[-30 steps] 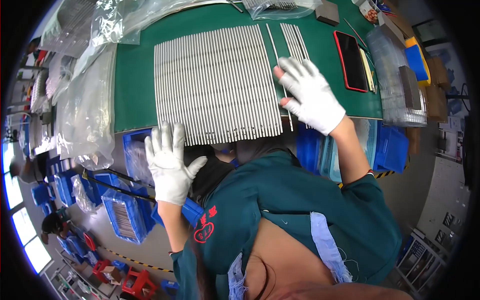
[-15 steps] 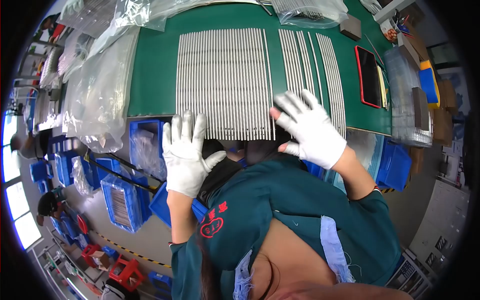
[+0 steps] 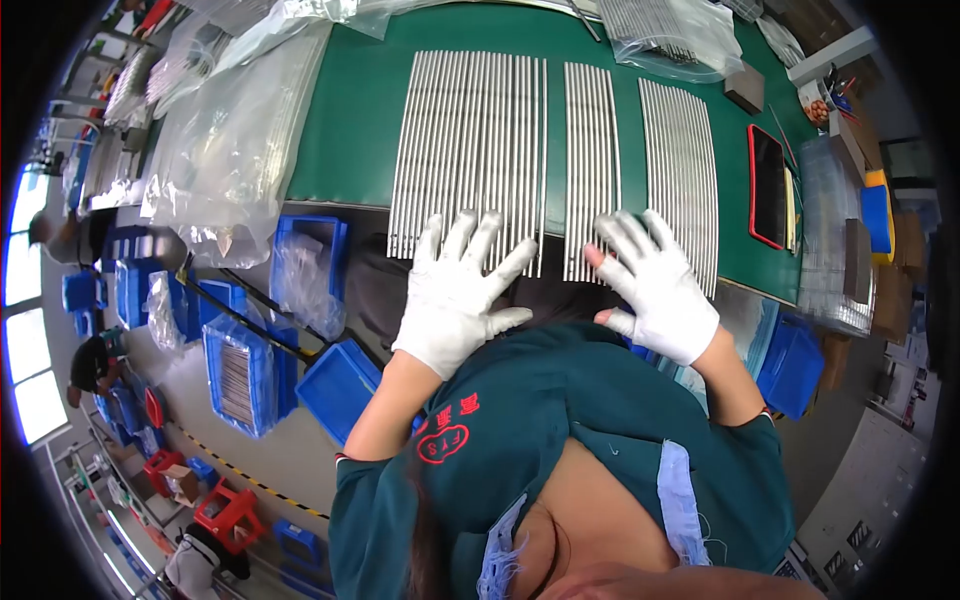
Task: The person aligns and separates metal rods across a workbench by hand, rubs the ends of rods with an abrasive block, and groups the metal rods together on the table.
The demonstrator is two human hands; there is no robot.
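Note:
Thin silver metal rods lie side by side on a green table (image 3: pixel 350 120) in three groups. The widest group (image 3: pixel 465 140) is on the left, a narrow one (image 3: pixel 592 150) in the middle, and another (image 3: pixel 680 160) on the right. My left hand (image 3: pixel 455 295), in a white glove, rests its spread fingertips on the near ends of the left group. My right hand (image 3: pixel 655 290), gloved with bare thumb and index tips, has its fingers apart over the near ends of the middle and right groups. Neither hand grips a rod.
A red-edged phone (image 3: pixel 767 187) lies on the right beside clear plastic trays (image 3: pixel 830 210). Plastic bags (image 3: pixel 235 130) cover the table's left side, and a grey block (image 3: pixel 744 88) sits at the back. Blue bins (image 3: pixel 340 388) stand below. People are at the far left.
The view has shifted, so the table appears further right. The left group has become narrower, and the rods at its right now form two groups. My left hand has moved right onto the left group's ends.

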